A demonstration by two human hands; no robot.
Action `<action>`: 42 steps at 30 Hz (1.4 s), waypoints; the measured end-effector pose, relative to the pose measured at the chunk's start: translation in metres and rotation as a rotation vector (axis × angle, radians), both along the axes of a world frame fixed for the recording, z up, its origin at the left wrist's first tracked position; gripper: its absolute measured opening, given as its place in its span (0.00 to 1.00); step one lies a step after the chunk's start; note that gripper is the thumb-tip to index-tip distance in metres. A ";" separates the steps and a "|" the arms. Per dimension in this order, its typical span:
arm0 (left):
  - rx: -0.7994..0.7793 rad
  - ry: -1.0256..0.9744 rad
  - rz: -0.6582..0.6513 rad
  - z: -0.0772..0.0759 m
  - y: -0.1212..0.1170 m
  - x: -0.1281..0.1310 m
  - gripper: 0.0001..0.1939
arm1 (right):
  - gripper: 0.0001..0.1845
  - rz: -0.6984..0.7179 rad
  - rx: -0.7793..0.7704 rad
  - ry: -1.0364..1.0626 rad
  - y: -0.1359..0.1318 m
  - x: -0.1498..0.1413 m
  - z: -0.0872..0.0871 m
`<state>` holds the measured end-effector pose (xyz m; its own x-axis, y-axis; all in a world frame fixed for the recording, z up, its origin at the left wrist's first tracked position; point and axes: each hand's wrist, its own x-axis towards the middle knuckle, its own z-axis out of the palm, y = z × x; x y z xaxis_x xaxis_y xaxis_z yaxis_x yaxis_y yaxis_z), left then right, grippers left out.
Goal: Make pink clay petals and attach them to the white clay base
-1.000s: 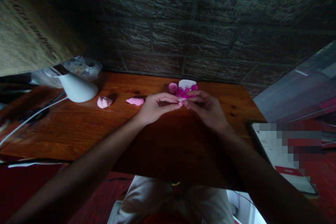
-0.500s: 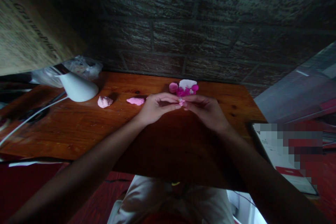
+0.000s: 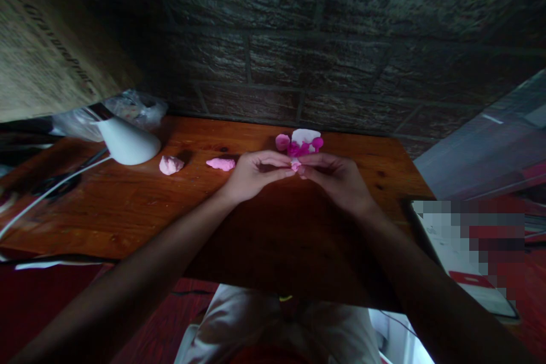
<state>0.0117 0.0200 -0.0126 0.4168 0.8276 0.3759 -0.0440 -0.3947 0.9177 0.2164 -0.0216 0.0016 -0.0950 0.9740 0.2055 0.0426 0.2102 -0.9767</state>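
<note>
A small piece of pink modelling clay (image 3: 296,165) is pinched between the fingertips of both hands, above the wooden table. My left hand (image 3: 256,174) closes on it from the left, thumb below and fingers above. From the other side my right hand (image 3: 336,177) grips the same piece, its fingers bent around it. Just beyond the fingertips lie bright magenta shapes (image 3: 300,149), a round pink piece (image 3: 282,142) and a white piece (image 3: 305,136). Left of my left hand rest a long pink clay lump (image 3: 220,164) and a paler pink clay lump (image 3: 171,165).
A white lamp base (image 3: 130,142) with a cable stands at the left, under a shade printed with text (image 3: 55,51). Behind it is a crumpled clear plastic bag (image 3: 139,108). A tablet-like device (image 3: 443,244) lies at the right edge. A dark brick wall (image 3: 273,62) borders the table's back.
Both hands stay in nearly the same place, still holding the small pink piece. The view has shifted very slightly; the other pieces lie as before.
</note>
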 end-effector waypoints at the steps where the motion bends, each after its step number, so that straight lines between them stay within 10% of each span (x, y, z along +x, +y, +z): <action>1: 0.000 0.005 0.004 0.000 0.000 0.000 0.16 | 0.13 -0.001 -0.002 -0.002 0.000 0.000 0.000; 42: -0.020 0.013 -0.024 0.001 -0.002 0.001 0.15 | 0.12 -0.014 0.004 0.010 -0.001 -0.001 -0.001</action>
